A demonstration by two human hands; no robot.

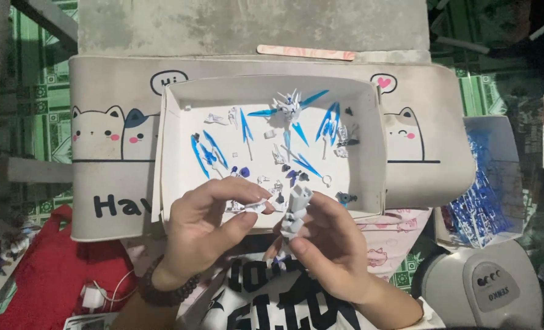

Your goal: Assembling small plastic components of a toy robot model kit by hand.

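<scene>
My left hand [208, 223] pinches a small white model part [255, 207]; right hand [333, 241] grips a white model limb [296, 214] over the white tray [174, 153].

left hand [208, 223]: pinches small white part [255, 207] | right hand [330, 244]: grips white model limb [296, 214], upright | white tray [174, 153] behind: blue wing pieces [208, 153], small bits, perhaps joints | pink file [305, 52] beyond

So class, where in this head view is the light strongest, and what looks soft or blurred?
Head view: brightest on the white tray, almost washed out; edges fall into dark, as at the grey device; left hand and right hand are slightly soft; the small white piece lacks detail.
</scene>
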